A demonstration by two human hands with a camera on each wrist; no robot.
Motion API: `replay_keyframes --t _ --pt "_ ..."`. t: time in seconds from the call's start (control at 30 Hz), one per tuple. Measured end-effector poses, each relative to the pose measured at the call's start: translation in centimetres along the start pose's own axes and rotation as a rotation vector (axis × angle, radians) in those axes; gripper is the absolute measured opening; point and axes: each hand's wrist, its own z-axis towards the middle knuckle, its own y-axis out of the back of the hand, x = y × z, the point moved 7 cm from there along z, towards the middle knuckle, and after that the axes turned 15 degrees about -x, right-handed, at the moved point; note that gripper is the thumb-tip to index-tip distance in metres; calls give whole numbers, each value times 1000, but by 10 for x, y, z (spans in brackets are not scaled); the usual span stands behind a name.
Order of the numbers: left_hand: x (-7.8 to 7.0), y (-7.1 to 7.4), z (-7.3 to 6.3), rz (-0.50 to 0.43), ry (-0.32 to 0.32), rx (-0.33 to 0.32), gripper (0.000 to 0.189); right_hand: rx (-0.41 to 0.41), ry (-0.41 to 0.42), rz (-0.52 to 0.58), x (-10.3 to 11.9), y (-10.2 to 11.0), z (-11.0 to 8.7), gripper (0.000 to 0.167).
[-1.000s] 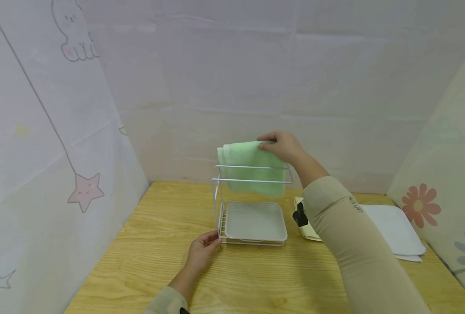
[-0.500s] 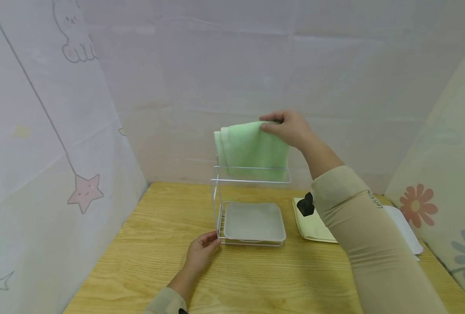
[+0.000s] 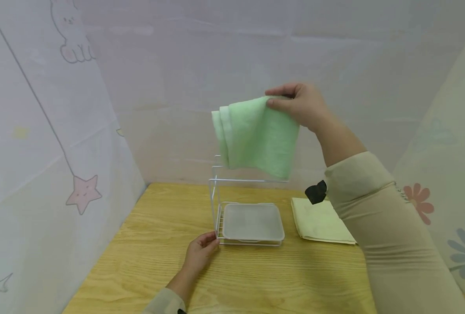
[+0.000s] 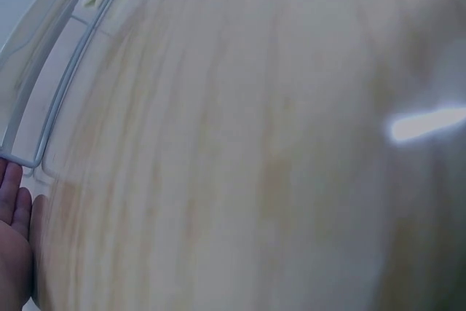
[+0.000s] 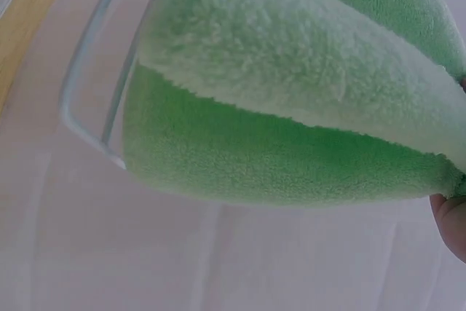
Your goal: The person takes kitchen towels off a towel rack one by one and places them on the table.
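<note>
A folded pale green towel hangs in the air above a white wire rack. My right hand pinches its top edge between thumb and fingers. In the right wrist view the fluffy towel shows its folded layers, with a rack bar beside it. At the rack's front left corner, my left hand holds the base between thumb and fingers. The left wrist view shows the fingers against the wire. A light grey tray lies on the rack's base.
A folded pale yellow cloth lies on the wooden table right of the rack. The right sleeve covers part of the table's right side. Printed wall sheets stand behind and at the sides.
My right hand has lifted the green towel up and slightly right, out of the rack's upper bars. The left hand has stayed at the rack's corner. The sleeve now hides the white cloth.
</note>
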Motion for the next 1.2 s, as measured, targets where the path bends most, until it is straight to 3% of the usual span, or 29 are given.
replay_keyframes --t 0.3,0.6,0.9,1.03,1.2 --pt "6 -2 7 12 -7 2 36 -21 13 82 13 26 -11 30" --pt "1 0 5 16 -9 -2 36 -79 23 156 13 71 -27 19" --pt "2 1 7 3 -9 -12 34 -125 24 20 -21 110 -57 20" --pt "2 3 9 9 -9 -17 35 -148 51 -40 -41 121 -74 21" --pt "2 6 9 2 7 -23 35 -173 20 -67 -68 134 -92 25"
